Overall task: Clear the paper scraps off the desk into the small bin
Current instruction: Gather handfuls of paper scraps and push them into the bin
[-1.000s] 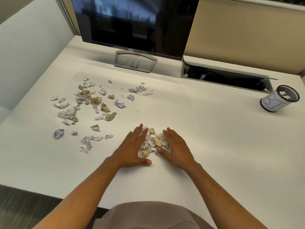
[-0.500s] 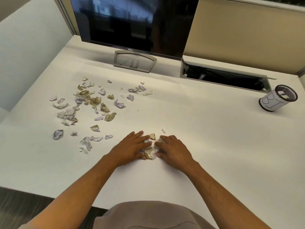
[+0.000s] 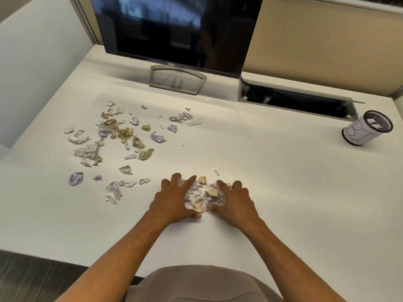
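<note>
On the left half of the broad white table lies a loose scatter of torn and crumpled paper scraps, white, pale lilac and tan, spread from the far side near the monitor foot down toward the near edge, with a few stray bits well apart from the rest. Behind them stands a dark flat monitor on a grey arched metal foot. Nearer the person, around the middle of the table, a small gathered heap of the same paper scraps sits between the two hands. The left hand rests palm down against the heap's left side, its fingers spread and fairly straight, the thumb tip touching the table just below the heap; its grip is apart, clamped on nothing. The right hand lies against the heap's right side, fingers bent a little over the scraps and its thumb close to the left one, grip likewise apart. One tiny white shred lies just beyond the heap. Further right, a long grey-framed cable slot is sunk into the table's far part, and at the far right stands the small round black mesh bin wrapped in white paper with drawn letters, upright, well apart from both hands, a pale scrap visible inside it
</note>
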`<control>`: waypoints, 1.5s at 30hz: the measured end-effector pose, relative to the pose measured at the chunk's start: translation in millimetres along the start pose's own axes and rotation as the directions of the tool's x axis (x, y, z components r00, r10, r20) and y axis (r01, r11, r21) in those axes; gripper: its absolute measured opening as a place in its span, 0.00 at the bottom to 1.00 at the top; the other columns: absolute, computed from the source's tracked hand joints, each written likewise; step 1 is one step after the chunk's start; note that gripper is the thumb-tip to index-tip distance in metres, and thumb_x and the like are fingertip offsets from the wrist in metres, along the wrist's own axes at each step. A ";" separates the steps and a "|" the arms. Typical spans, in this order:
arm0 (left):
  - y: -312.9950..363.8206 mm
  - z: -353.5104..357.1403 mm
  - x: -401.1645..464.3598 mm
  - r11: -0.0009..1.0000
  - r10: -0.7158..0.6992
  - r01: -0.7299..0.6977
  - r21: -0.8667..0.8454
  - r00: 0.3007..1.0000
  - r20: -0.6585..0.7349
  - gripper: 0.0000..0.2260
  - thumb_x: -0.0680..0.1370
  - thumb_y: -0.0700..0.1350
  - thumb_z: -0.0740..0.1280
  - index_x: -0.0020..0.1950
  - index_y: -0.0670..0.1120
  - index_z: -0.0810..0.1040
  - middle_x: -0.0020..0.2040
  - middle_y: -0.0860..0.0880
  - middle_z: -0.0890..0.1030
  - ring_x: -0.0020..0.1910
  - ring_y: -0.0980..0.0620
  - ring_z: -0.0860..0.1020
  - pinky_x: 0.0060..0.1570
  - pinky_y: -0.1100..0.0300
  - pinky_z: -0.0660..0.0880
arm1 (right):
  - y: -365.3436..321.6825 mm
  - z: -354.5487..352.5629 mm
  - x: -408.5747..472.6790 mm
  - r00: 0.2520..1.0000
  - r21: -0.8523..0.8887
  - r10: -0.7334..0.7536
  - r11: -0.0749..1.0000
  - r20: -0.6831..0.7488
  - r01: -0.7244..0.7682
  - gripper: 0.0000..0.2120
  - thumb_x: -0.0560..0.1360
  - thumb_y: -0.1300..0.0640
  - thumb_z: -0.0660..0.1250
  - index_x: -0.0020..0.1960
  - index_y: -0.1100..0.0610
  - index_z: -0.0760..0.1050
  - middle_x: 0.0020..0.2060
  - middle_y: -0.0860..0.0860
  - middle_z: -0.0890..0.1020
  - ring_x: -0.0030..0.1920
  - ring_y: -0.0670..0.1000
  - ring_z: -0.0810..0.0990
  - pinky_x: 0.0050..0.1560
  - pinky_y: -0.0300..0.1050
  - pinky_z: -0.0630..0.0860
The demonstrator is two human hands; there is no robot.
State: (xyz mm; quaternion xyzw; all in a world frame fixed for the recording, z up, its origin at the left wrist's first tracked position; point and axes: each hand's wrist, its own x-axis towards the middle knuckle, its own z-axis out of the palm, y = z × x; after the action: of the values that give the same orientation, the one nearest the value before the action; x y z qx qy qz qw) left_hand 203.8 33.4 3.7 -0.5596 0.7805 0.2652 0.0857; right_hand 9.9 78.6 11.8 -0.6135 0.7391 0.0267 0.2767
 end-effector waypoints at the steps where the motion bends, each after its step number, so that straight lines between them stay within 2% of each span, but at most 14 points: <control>1: 5.0 0.6 1.0 1.000 -0.007 0.007 -0.025 1.000 0.004 0.49 0.63 0.68 0.73 0.76 0.63 0.50 0.73 0.51 0.52 0.69 0.45 0.58 0.58 0.49 0.72 | -5.2 2.1 1.4 1.000 0.001 -0.008 1.000 -0.008 0.008 0.35 0.71 0.35 0.65 0.74 0.43 0.57 0.65 0.54 0.63 0.63 0.58 0.66 0.55 0.51 0.73; 7: 21.3 11.7 3.4 0.999 0.046 -0.047 -0.010 0.998 -0.035 0.34 0.71 0.55 0.72 0.73 0.58 0.61 0.69 0.50 0.62 0.65 0.44 0.61 0.53 0.52 0.75 | -23.2 12.9 7.1 0.993 -0.051 -0.098 0.994 -0.061 0.094 0.19 0.76 0.50 0.62 0.67 0.46 0.67 0.61 0.55 0.68 0.59 0.57 0.66 0.44 0.47 0.72; 12: 15.9 17.2 7.5 0.993 0.115 -0.118 -0.028 0.989 -0.092 0.22 0.78 0.46 0.65 0.72 0.55 0.66 0.67 0.50 0.68 0.61 0.46 0.65 0.51 0.54 0.74 | -18.0 22.9 7.2 0.973 -0.185 -0.188 0.969 -0.136 0.162 0.14 0.79 0.60 0.57 0.63 0.53 0.71 0.58 0.53 0.73 0.56 0.56 0.69 0.37 0.45 0.70; 16: 14.4 16.3 11.1 0.988 0.151 -0.155 -0.023 0.979 -0.140 0.16 0.81 0.42 0.60 0.68 0.51 0.72 0.64 0.49 0.73 0.58 0.47 0.68 0.51 0.54 0.74 | -17.9 23.2 7.8 0.963 -0.209 -0.225 0.959 -0.151 0.191 0.11 0.80 0.62 0.57 0.59 0.57 0.75 0.57 0.53 0.76 0.56 0.55 0.71 0.38 0.46 0.68; 23: 16.9 14.2 16.3 0.987 0.161 -0.162 0.013 0.970 -0.182 0.15 0.82 0.41 0.56 0.66 0.49 0.75 0.60 0.48 0.76 0.58 0.49 0.71 0.49 0.60 0.69 | -11.8 18.0 11.5 0.958 -0.126 -0.245 0.966 -0.150 0.227 0.11 0.80 0.55 0.60 0.53 0.60 0.79 0.51 0.54 0.79 0.55 0.55 0.72 0.39 0.47 0.66; 26: 19.3 11.6 18.8 0.989 0.148 -0.147 0.016 0.971 -0.189 0.15 0.83 0.41 0.56 0.66 0.49 0.75 0.60 0.48 0.76 0.58 0.48 0.71 0.51 0.58 0.70 | -8.1 16.7 14.9 0.963 -0.010 -0.208 0.978 -0.169 0.210 0.09 0.78 0.57 0.63 0.49 0.59 0.81 0.47 0.55 0.81 0.52 0.55 0.75 0.43 0.49 0.71; 28: 21.4 9.3 18.3 0.989 0.149 -0.147 0.025 0.970 -0.191 0.15 0.82 0.40 0.56 0.65 0.48 0.75 0.59 0.47 0.77 0.58 0.48 0.72 0.50 0.57 0.70 | -3.9 12.2 16.1 0.969 0.183 -0.149 0.965 -0.199 0.186 0.08 0.75 0.59 0.66 0.46 0.60 0.82 0.43 0.55 0.84 0.47 0.55 0.79 0.45 0.48 0.74; 31: 21.8 8.6 19.8 0.991 0.134 -0.137 -0.001 0.971 -0.196 0.13 0.79 0.37 0.58 0.59 0.46 0.78 0.55 0.46 0.78 0.54 0.46 0.74 0.47 0.56 0.69 | 4.5 -1.5 15.4 0.974 0.495 -0.007 0.861 -0.225 0.121 0.06 0.71 0.62 0.67 0.40 0.60 0.83 0.35 0.53 0.85 0.35 0.44 0.78 0.39 0.34 0.72; 32: 21.9 8.2 21.5 0.992 0.116 -0.124 -0.026 0.971 -0.209 0.12 0.79 0.38 0.59 0.56 0.45 0.80 0.52 0.45 0.79 0.52 0.45 0.75 0.46 0.55 0.70 | 8.4 -6.1 15.4 0.972 0.534 0.031 0.840 -0.231 0.100 0.06 0.71 0.62 0.68 0.37 0.58 0.83 0.31 0.51 0.84 0.30 0.41 0.75 0.35 0.32 0.69; 34: 23.8 7.1 24.7 0.991 0.058 -0.086 -0.106 0.968 -0.243 0.10 0.80 0.40 0.60 0.52 0.46 0.82 0.48 0.45 0.81 0.49 0.44 0.77 0.46 0.54 0.72 | 20.0 -12.5 16.7 0.975 0.628 0.112 0.777 -0.193 0.035 0.08 0.71 0.59 0.71 0.32 0.57 0.80 0.27 0.50 0.81 0.26 0.43 0.71 0.31 0.37 0.66; 38: 39.4 -2.0 26.2 0.936 -0.093 -0.015 -0.353 0.953 -0.288 0.07 0.77 0.39 0.65 0.46 0.44 0.83 0.42 0.44 0.83 0.44 0.42 0.79 0.44 0.52 0.73 | 49.1 -21.5 18.0 0.971 0.834 0.218 0.549 -0.094 -0.043 0.08 0.68 0.53 0.73 0.37 0.58 0.81 0.34 0.57 0.82 0.33 0.47 0.75 0.38 0.43 0.70; 40: 48.5 -6.4 27.5 0.890 -0.137 -0.006 -0.455 0.949 -0.282 0.05 0.75 0.38 0.67 0.42 0.43 0.83 0.38 0.44 0.83 0.41 0.42 0.79 0.42 0.51 0.74 | 63.2 -28.2 14.9 0.977 0.920 0.199 0.392 -0.072 -0.012 0.07 0.69 0.56 0.74 0.39 0.60 0.83 0.37 0.58 0.83 0.37 0.49 0.79 0.43 0.46 0.74; 42: 62.2 -11.3 29.4 0.860 -0.158 -0.007 -0.510 0.947 -0.280 0.05 0.74 0.37 0.69 0.41 0.44 0.83 0.35 0.47 0.82 0.38 0.46 0.78 0.39 0.56 0.73 | 78.4 -35.7 9.5 0.978 0.969 0.200 0.246 -0.065 0.014 0.04 0.71 0.62 0.73 0.43 0.63 0.83 0.39 0.57 0.85 0.41 0.50 0.82 0.46 0.43 0.77; 45: 89.5 -19.5 35.1 0.825 -0.152 -0.031 -0.564 0.949 -0.275 0.05 0.74 0.37 0.70 0.40 0.44 0.83 0.33 0.48 0.81 0.33 0.52 0.75 0.32 0.68 0.67 | 102.0 -47.5 -0.5 0.969 0.996 0.245 0.088 -0.039 0.018 0.05 0.73 0.65 0.70 0.48 0.65 0.82 0.46 0.57 0.86 0.47 0.49 0.84 0.45 0.37 0.78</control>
State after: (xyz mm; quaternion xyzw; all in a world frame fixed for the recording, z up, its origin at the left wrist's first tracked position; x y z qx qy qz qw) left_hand 112.2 15.3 33.5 -0.6191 0.6531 0.3892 -0.1970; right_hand -101.9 86.1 21.6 -0.2084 0.6329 -0.5149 0.5393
